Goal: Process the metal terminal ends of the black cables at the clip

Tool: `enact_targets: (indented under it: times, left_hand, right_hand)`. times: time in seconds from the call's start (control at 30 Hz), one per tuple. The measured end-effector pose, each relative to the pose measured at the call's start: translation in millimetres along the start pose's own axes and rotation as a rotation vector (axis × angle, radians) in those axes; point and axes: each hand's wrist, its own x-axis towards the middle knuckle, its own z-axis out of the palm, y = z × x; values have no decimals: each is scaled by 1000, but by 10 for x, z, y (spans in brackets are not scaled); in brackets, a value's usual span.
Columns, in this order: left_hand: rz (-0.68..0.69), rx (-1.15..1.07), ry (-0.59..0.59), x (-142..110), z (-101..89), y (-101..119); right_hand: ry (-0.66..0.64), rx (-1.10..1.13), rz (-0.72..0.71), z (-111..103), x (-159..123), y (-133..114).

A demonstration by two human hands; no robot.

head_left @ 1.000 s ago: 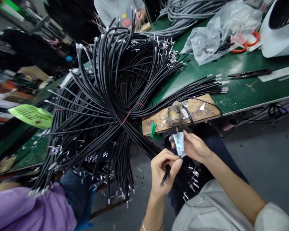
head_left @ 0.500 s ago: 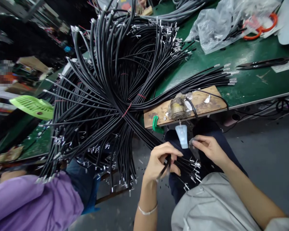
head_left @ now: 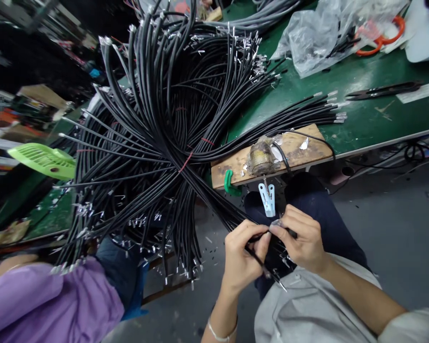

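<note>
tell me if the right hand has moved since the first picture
Yes: judged against the wooden board, the right hand has moved farther away, toward the wearer's grey shirt, from the blue clip to beside the left hand.

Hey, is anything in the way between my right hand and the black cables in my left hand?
Nothing visible. Your right hand meets your left hand at the fingertips, and the left grips the black cables. The light blue clip sits beyond both, toward the wooden board.

1 pair orange scissors (head_left: 380, 42), plastic bag (head_left: 303, 45)
</note>
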Motion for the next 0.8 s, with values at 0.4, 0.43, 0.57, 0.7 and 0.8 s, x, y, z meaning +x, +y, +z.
enact_targets:
  times: [0.4, 0.43, 0.57, 0.7, 0.8]
  left_hand:
    - [-91, 29, 64, 26, 123, 102]
    - [-89, 17, 48, 27, 112, 97]
    - [-107, 8, -6, 24, 75, 83]
    - [-138, -16, -77, 38, 28, 71]
    - [-156, -68, -123, 44, 0, 65]
  right_hand:
    - [71, 567, 398, 105, -101, 125]
    - [62, 641, 458, 116, -118, 147]
    - [60, 799, 623, 84, -120, 187]
    - [-19, 804, 628, -47, 7, 166]
    - [-45, 759, 704, -71, 63, 157]
